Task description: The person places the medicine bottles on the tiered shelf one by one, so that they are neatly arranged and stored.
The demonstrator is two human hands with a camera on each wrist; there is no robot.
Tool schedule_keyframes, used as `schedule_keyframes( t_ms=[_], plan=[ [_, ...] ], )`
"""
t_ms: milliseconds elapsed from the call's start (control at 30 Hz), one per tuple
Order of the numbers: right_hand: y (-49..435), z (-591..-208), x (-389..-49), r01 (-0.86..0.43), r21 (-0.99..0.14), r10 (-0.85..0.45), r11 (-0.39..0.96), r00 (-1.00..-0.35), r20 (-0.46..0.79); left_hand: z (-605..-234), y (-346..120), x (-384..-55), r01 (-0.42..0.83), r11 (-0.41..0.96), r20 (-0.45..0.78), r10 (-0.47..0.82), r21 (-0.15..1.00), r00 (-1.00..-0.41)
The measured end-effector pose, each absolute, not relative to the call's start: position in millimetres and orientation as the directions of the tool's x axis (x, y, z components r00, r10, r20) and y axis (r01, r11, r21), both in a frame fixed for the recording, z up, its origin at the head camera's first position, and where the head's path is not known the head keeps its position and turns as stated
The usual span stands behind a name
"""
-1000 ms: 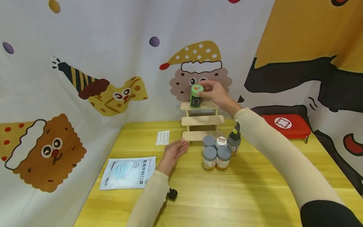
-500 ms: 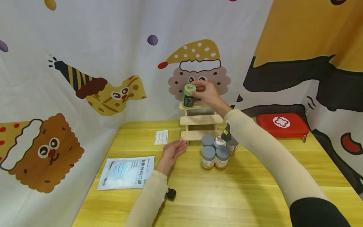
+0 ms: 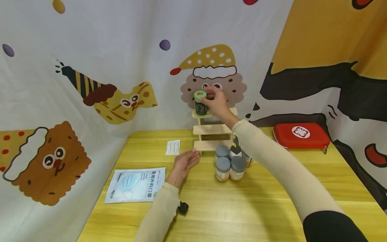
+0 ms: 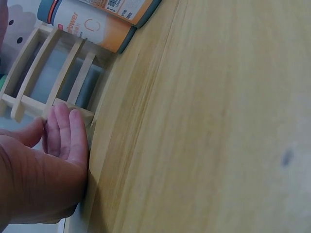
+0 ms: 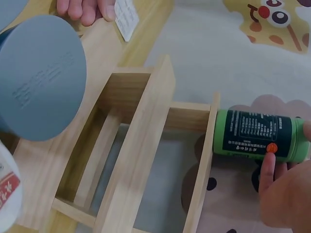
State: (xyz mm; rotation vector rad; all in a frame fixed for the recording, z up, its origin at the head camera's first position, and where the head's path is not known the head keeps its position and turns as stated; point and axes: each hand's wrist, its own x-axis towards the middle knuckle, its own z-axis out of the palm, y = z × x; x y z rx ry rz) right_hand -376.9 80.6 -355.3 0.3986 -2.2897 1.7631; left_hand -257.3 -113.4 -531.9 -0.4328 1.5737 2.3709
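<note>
My right hand holds a small green bottle with a dark label by its upper part, thumb and fingers on either side. The bottle stands upright at the left end of the top step of a three-tier wooden rack. In the right wrist view, the base of the green bottle meets the top step. My left hand lies low beside the rack, its fingertips touching the left end of the bottom step. The left wrist view shows the fingers of that hand mostly straight against the wood.
Several grey-lidded jars cluster before the rack's right side, with a white-capped bottle among them, partly hidden by the wrist camera. A red case lies at the back right. A mask packet and a small white card lie left.
My right hand has shifted the green bottle a little to the left along the top step. The left hand stays at the rack's bottom step.
</note>
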Motion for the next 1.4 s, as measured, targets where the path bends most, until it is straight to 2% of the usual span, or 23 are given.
schedule_keyframes(
  t_ms=[300,433,600,767,1000,1400],
  plan=[
    [79.7,-361.0,-375.8,-0.353,-0.898,-0.068,0.263,-0.935,0.348,-535.2,-112.8,-257.6,-0.378,-0.375,-0.388,0.053,0.846,-0.920],
    [83.4,-360.0,-372.0,-0.380,-0.897,-0.084,0.226,-0.925,0.371,-534.1,-112.4,-258.0,-0.370,-0.373,-0.381,0.046,0.851,-0.923],
    [100.3,-364.9,-361.8,-0.436,-0.880,-0.125,0.190,-0.900,0.418,-533.7,-111.2,-258.3,-0.373,-0.378,-0.385,0.047,0.847,-0.922],
    [123.7,-370.6,-350.5,-0.465,-0.859,-0.161,0.213,-0.884,0.439,-534.0,-111.4,-257.3,-0.378,-0.384,-0.385,0.063,0.842,-0.921],
    [148.4,-374.8,-333.1,-0.407,-0.875,-0.172,0.263,-0.912,0.373,-534.4,-115.6,-257.7,-0.376,-0.375,-0.379,0.069,0.847,-0.923],
    [174.2,-386.9,-293.3,-0.381,-0.875,-0.240,0.297,-0.917,0.318,-534.8,-115.7,-257.9,-0.384,-0.382,-0.379,0.093,0.841,-0.921]
  ],
)
